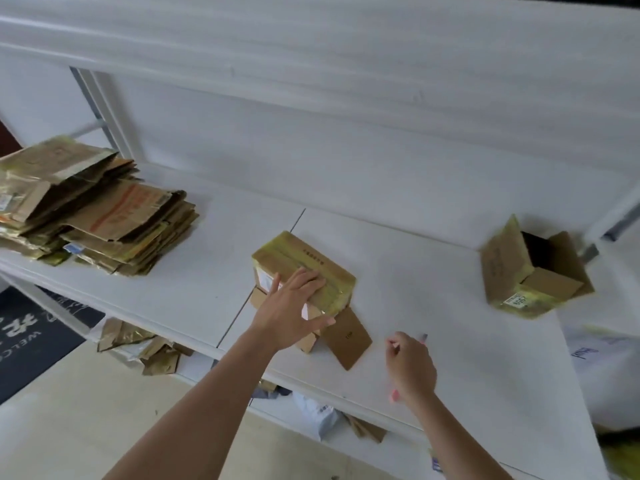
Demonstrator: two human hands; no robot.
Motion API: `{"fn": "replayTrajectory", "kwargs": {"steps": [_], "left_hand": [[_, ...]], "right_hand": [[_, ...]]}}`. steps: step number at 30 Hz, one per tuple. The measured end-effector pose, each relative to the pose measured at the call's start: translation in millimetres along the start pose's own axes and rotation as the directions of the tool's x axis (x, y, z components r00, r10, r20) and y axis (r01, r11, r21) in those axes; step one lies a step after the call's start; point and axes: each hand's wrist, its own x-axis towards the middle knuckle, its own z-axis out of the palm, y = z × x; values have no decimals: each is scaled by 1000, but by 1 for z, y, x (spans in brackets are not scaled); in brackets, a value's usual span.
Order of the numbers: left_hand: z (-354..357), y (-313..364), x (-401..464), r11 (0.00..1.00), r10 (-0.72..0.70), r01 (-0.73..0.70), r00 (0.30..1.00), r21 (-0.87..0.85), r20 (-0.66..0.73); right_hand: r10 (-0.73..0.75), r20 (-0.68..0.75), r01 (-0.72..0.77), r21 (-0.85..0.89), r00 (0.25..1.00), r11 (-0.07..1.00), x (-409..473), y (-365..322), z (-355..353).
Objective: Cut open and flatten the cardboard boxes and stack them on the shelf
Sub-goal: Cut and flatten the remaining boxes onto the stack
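Probably storeroom: white shelving [194, 299], flattened cardboard [93, 216].

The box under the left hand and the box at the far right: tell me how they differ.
The box under the left hand is taped shut on top; the box at the right gapes open, flaps up. The left hand rests on the first; nothing touches the second. Both are brown cardboard with yellowish tape, on the white shelf.

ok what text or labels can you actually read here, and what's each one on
"WELC", cut off by the frame edge: dark floor mat, beside large white characters I cannot read.
Digits, blurred, perhaps "959": white label on the open box.
Row of small dark characters, too blurred: top of the taped box under the left hand.
Faded orange print, unreadable: flattened stack.
Dark script, unreadable: white bag.
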Motion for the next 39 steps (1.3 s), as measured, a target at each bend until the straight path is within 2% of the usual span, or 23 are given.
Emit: {"fn": "replayTrajectory", "kwargs": {"steps": [1,2,4,8,11,14,17,20,22,24,26,28,31,34,39], "left_hand": [[2,2,0,1000,-19,19,1000,9,-3],[5,3,-2,999,-48,47,999,13,9],[13,4,-9,994,-108,109,993,-13,56],[20,6,-5,990,-139,139,988,4,64],[25,15,7,981,-191,191,973,13,131],[30,21,18,979,-204,201,972,42,118],[32,23,17,987,-157,153,985,52,73],[32,22,2,994,-109,106,990,36,93],[33,20,-10,997,-69,66,990,29,122],[34,19,-21,999,-50,46,989,27,138],[35,17,-29,999,-36,34,988,17,149],[34,16,-33,997,-43,51,991,-57,127],[31,16,-33,949,-204,212,977,-233,56],[36,10,-36,900,-375,375,926,-223,43],[31,4,-38,891,-369,393,918,-225,143]], "right_hand": [[-48,7,48,-164,999,985,6,9,-7],[-91,75,110,-318,993,942,14,20,-13],[-176,192,252,-514,965,820,23,39,-20],[-426,198,459,-557,883,692,35,61,-18],[-458,167,469,-543,873,696,55,58,-27],[-458,0,426,-364,889,828,74,35,-40],[-423,-181,438,47,888,898,84,-3,-50],[-393,-260,471,474,882,744,82,-44,-46],[-411,-204,433,670,889,603,75,-68,-39],[-440,-104,331,814,892,477,66,-87,-30],[-460,-52,254,885,886,389,56,-99,-16],[-453,-28,215,904,891,369,46,-105,-3],[-444,-38,242,879,895,412,41,-104,7],[-480,-41,295,833,876,468,43,-105,8],[-550,-52,388,764,834,515,46,-121,12]]}}
